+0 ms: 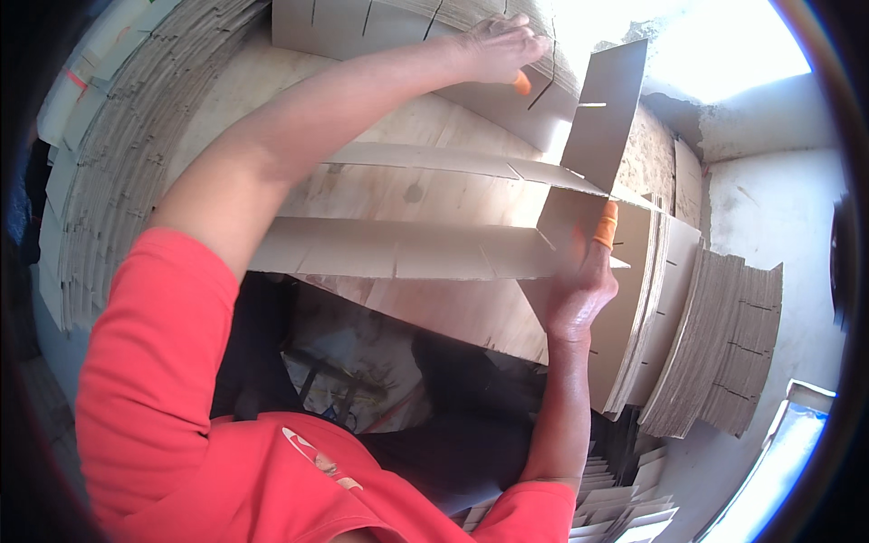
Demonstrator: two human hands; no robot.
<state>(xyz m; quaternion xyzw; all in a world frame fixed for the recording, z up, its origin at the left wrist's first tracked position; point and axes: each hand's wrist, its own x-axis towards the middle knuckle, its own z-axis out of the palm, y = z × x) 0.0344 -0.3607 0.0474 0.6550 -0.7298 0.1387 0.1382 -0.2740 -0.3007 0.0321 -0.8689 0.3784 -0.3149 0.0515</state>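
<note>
A plywood table (425,195) carried the work. Left of it curved a tall cardboard stack (100,172); right of it leaned another stack (724,344).

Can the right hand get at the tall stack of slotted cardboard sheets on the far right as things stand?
Probably yes. The right hand rests on a slotted grey cardboard strip, and the stack of slotted cardboard sheets stands just beyond, with nothing between them.
</note>
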